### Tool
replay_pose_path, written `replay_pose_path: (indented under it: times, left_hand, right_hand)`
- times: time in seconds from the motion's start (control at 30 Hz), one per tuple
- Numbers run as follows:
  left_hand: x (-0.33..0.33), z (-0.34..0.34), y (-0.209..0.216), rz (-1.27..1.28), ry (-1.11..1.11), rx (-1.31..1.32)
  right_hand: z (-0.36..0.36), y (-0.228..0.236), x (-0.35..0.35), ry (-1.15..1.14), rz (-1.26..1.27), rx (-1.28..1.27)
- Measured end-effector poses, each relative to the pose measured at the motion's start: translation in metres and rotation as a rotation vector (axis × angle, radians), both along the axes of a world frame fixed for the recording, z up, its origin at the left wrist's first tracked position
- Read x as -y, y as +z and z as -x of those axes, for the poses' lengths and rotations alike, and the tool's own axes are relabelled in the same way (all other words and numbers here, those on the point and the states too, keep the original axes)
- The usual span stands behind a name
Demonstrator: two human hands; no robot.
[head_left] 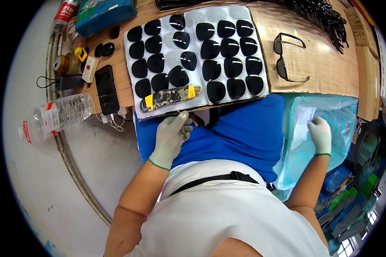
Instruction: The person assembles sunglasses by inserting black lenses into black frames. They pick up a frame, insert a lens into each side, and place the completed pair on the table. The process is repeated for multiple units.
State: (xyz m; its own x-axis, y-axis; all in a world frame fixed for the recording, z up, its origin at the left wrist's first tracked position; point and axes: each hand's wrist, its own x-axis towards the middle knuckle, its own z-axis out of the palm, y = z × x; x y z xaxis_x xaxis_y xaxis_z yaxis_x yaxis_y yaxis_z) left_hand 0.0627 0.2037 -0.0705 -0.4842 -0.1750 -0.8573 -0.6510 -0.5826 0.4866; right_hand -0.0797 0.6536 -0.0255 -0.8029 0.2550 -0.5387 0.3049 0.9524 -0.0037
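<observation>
My left hand (171, 136), in a white glove with a green cuff, is at the near edge of a lens tray (174, 46). Its thumb and forefinger are close together and the other fingers curl in; anything in the pinch is too small to make out. Rows of dark sunglass lenses (210, 49) lie on the white-lined tray. A yellow-ended utility knife (169, 98) with a patterned body rests across its near left part. My right hand (320, 135), gloved alike, is closed above a plastic-lined teal crate (289, 141). A white sheet (303, 124) borders its fingertips; whether it is gripped is unclear.
Dark-lensed glasses (281, 56) lie on the wooden table (326, 70), right of the tray. Black glasses parts (326, 19) are heaped behind them. At left are a phone (107, 89), a clear bottle (62, 115), a can (62, 64) and a blue box (107, 16).
</observation>
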Motion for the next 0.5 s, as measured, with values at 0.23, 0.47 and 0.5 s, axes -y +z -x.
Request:
replay_pose_path:
  times: [0.23, 0.47, 0.5]
  left_hand:
    - [-0.012, 0.005, -0.004, 0.141, 0.053, -0.012]
    - [-0.013, -0.001, -0.006, 0.234, 0.004, -0.035]
    - [-0.013, -0.003, -0.005, 0.245, 0.012, -0.058]
  right_hand:
    - [-0.02, -0.008, -0.005, 0.141, -0.301, -0.24]
    - [-0.034, 0.01, 0.137, 0.357, 0.325, -0.485]
    - [-0.037, 0.01, 0.147, 0.394, 0.404, -0.511]
